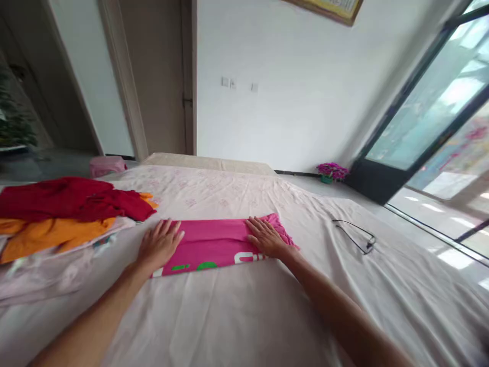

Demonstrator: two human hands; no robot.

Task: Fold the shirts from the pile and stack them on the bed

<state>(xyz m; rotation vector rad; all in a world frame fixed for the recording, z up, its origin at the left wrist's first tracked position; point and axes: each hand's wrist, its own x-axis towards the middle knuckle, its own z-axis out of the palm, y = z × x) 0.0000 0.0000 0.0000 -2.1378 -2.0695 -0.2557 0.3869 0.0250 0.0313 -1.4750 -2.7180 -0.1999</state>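
Observation:
A folded pink garment [214,242] with green and white print lies flat on the pale bed sheet [244,316]. My left hand [158,243] rests flat on its left end, fingers spread. My right hand [267,237] presses flat on its right end, fingers stretched out, beside a crumpled bit of the same pink cloth. Neither hand grips anything.
A pile of red [72,198] and orange clothes [49,234] lies at the left of the bed. A pair of glasses [355,235] lies on the sheet to the right. Pink flowers [331,172] stand on the floor by the glass door [428,117].

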